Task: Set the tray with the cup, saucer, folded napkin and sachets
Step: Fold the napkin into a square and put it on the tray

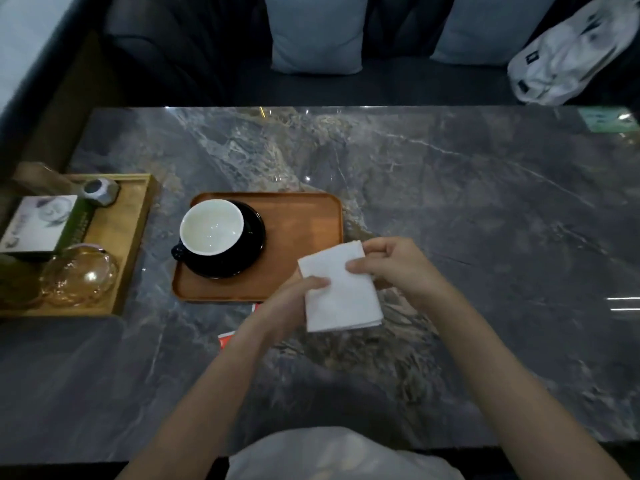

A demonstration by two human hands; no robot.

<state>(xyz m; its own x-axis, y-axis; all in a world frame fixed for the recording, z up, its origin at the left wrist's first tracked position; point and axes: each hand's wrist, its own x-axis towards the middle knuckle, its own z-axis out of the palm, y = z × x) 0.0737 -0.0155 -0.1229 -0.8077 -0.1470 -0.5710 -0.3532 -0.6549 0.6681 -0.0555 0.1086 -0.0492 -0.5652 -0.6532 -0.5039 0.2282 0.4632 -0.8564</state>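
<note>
The left hand [294, 299] pinched the left edge of the folded napkin [341, 292], thumb on top, its other fingers hidden beneath the paper. The right hand [391, 265] gripped the napkin's upper right corner, thumb pressed on the top face and fingers curled behind the far edge. The napkin, a white folded square with layered edges visible at its lower right corner, was held between both hands; whether it rested on anything could not be told. Its upper left part overlapped the near right corner of the tray [301, 220].

At 10 o'clock from the napkin, the brown wooden tray lay flat on the counter [467, 202], a grey marbled slab. On the tray's left half stood the black saucer [252, 237], carrying the cup [211, 226], upright, white inside and black outside, with its handle pointing toward 8 o'clock. The right half of the tray was bare wood.

At 7 o'clock from the napkin, red-and-white sachets [227, 337] lay on the counter, largely covered by the left forearm.

At 9 o'clock, well apart from the tray, a second, lighter wooden tray [138, 216] held a boxed item [41, 223], a small grey faceted holder [100, 192] and an amber glass vessel [79, 275].

At 12 o'clock, beyond the counter, a dark bench carried two pale cushions [317, 32] and a white bag [568, 50].
</note>
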